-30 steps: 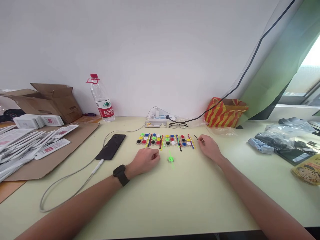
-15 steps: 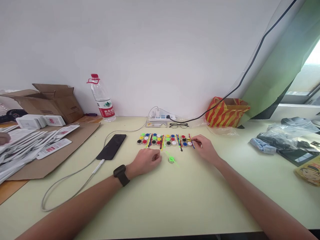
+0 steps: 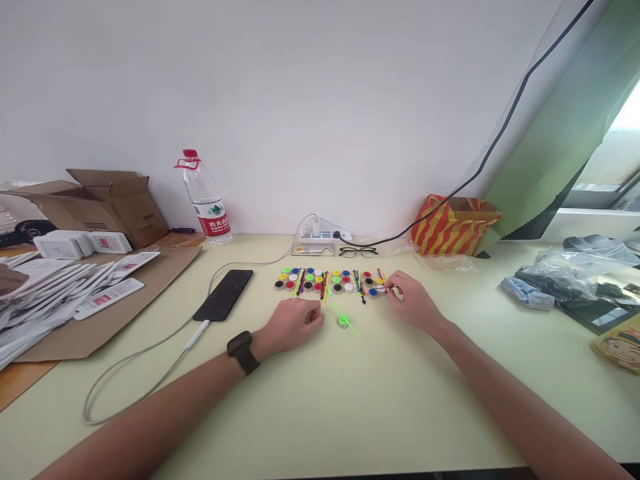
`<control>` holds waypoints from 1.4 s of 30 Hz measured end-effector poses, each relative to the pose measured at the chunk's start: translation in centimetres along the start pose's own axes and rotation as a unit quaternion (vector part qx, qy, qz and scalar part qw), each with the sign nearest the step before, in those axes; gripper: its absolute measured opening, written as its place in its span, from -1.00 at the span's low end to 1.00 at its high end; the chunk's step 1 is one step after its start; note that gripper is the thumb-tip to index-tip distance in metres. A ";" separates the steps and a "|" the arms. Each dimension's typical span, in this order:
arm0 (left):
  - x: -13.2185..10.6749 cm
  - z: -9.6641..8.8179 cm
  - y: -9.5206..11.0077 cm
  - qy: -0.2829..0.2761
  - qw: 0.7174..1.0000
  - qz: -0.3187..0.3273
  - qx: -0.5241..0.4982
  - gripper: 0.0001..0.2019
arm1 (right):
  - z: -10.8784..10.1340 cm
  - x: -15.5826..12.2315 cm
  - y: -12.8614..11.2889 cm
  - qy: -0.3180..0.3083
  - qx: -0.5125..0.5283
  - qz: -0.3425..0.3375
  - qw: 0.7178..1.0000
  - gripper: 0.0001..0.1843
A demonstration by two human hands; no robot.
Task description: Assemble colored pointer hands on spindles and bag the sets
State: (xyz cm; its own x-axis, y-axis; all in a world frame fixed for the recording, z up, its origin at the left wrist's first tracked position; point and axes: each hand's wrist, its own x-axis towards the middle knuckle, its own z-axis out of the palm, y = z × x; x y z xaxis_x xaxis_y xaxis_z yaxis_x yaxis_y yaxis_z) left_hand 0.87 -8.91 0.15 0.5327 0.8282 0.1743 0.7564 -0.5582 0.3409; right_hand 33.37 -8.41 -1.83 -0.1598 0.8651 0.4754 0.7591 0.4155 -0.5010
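Small round discs point(image 3: 337, 289) in several colours lie in groups across the table, with bundles of thin coloured plastic sticks point(image 3: 357, 285) between the groups. My right hand point(image 3: 414, 300) is at the right end of this row, thumb and fingertips pinched on a thin stick point(image 3: 383, 289) that is mostly hidden and lies over the rightmost discs. My left hand point(image 3: 293, 322) rests on the table in front of the row, fingers curled; I cannot make out anything in them. Between my hands sits a clear-edged disc with a bright green centre point(image 3: 343, 321), green sticks crossing it.
A black phone point(image 3: 224, 295) on a charging cable lies left of my left hand. Behind the row are glasses point(image 3: 357, 252) and a power strip point(image 3: 320, 233). A water bottle point(image 3: 207, 200), a striped bag point(image 3: 453, 227) and a cardboard box point(image 3: 110, 207) stand along the wall. Another person's hand point(image 3: 13, 279) shows far left.
My right hand has shifted slightly, and the stick in its fingers has swung lower, from over the black disc to the front discs. My left hand has stayed in place.
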 end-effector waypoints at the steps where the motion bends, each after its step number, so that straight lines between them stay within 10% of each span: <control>1: 0.0 0.0 0.0 0.000 1.000 0.001 0.001 -0.69 | -0.1 0.0 0.0 0.005 -0.001 -0.001 1.000 -0.87; 33: -0.1 0.0 -0.2 0.004 1.000 0.006 -0.005 -0.69 | 2.1 0.2 1.1 0.037 0.038 0.008 0.999 -0.74; 42: -0.4 0.0 0.1 -0.035 0.992 0.101 -0.064 -0.75 | 1.0 0.4 0.4 0.039 0.013 0.022 0.999 -0.90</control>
State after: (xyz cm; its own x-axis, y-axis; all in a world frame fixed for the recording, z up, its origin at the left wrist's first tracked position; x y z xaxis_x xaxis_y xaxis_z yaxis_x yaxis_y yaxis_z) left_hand 0.71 -9.30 0.12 0.6968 0.6925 0.1869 0.5800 -0.6973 0.4211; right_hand 32.96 -7.65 -2.62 -0.0766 0.8585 0.5071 0.7470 0.3863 -0.5411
